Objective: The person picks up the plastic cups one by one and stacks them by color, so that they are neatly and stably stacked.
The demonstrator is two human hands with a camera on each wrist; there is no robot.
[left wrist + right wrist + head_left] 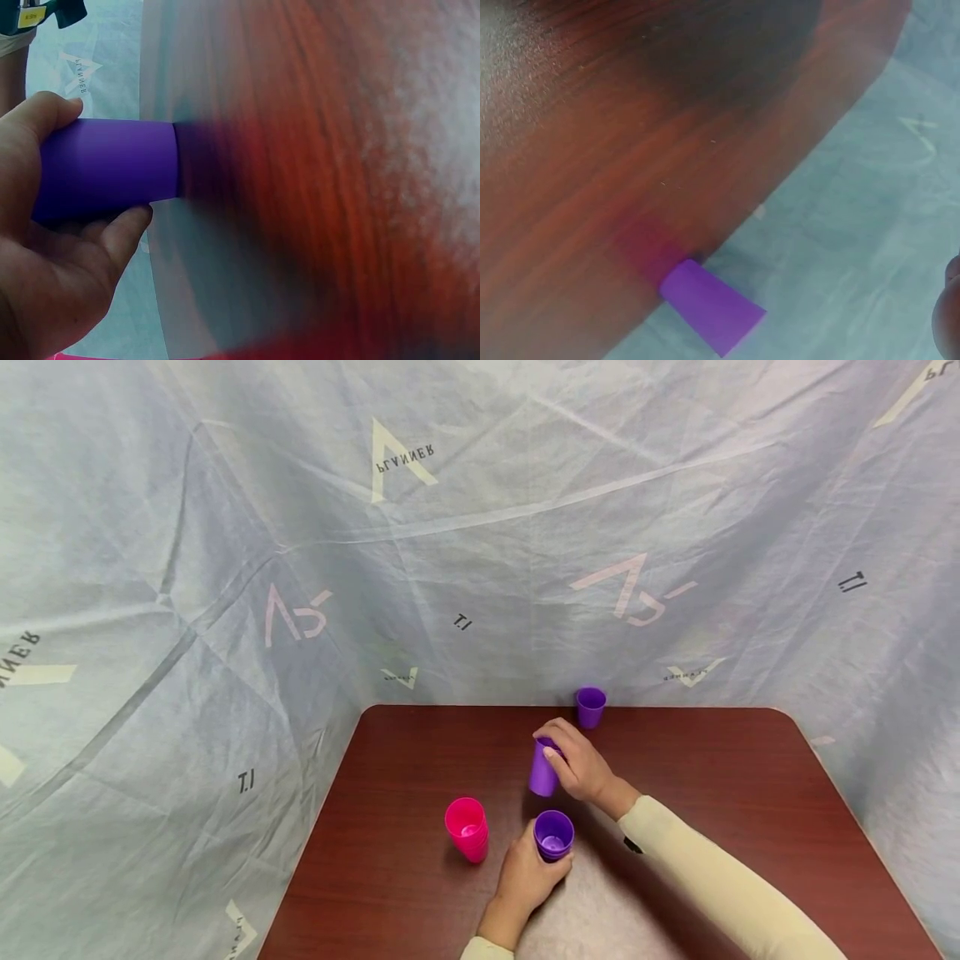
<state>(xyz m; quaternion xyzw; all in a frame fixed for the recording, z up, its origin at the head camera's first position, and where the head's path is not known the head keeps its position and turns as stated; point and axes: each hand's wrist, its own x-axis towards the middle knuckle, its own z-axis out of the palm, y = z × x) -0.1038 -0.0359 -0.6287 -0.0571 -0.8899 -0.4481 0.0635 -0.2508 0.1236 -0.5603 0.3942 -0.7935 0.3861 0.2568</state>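
My left hand (pixel 525 875) grips a purple cup stack (pixel 553 833), upright on the table near its front middle, with several rims nested at the top. In the left wrist view, thumb and fingers wrap around the smooth purple side. Just beyond it, my right hand (pixel 579 764) holds another purple cup (pixel 542 774) by its upper part, seemingly raised off the table. Left of both hands stands a stack of pink cups (pixel 468 828), untouched. The right wrist view catches only a bit of the right hand (pixel 949 315); its held cup is out of that view.
A single purple cup (pixel 591 710) stands at the far edge of the dark red-brown table (pixel 360 877). Grey printed sheeting (pixel 487 568) hangs behind the table and along its sides. Glare lies on the wood near the front.
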